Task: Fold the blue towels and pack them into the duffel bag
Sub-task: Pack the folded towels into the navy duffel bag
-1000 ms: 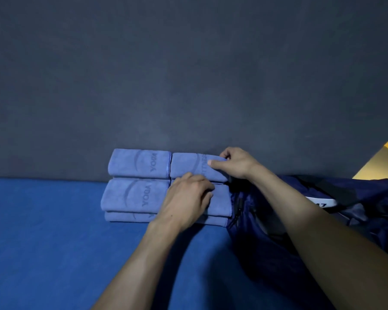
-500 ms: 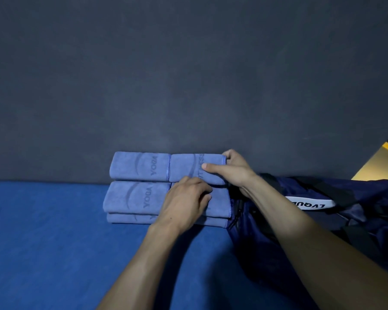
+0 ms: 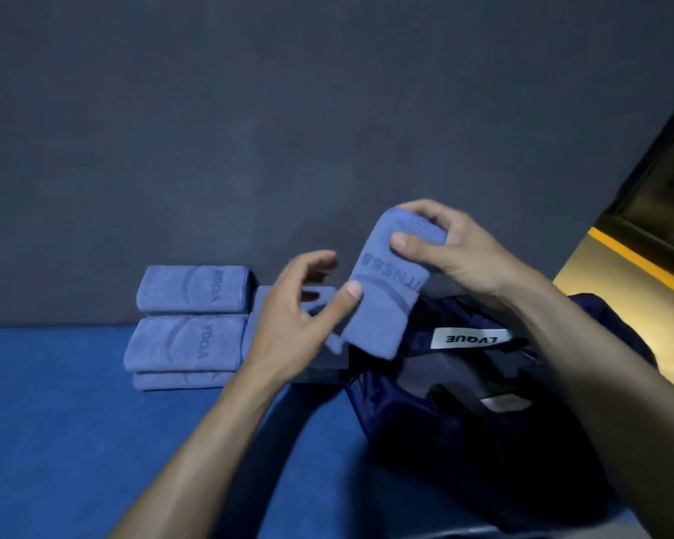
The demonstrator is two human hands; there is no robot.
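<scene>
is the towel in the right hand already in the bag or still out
Out. The folded blue microfibre towel hangs above the navy fabric duffel bag, held by the right hand.

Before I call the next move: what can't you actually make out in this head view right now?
- Inside of the duffel bag: too dark to tell whether any towels are packed.
- Stack of folded towels: the left hand covers its right side, so the count is uncertain.
- Lifted towel: the right hand covers its top; its lettering is partly hidden.
- Bag's right end: behind the right forearm.
</scene>
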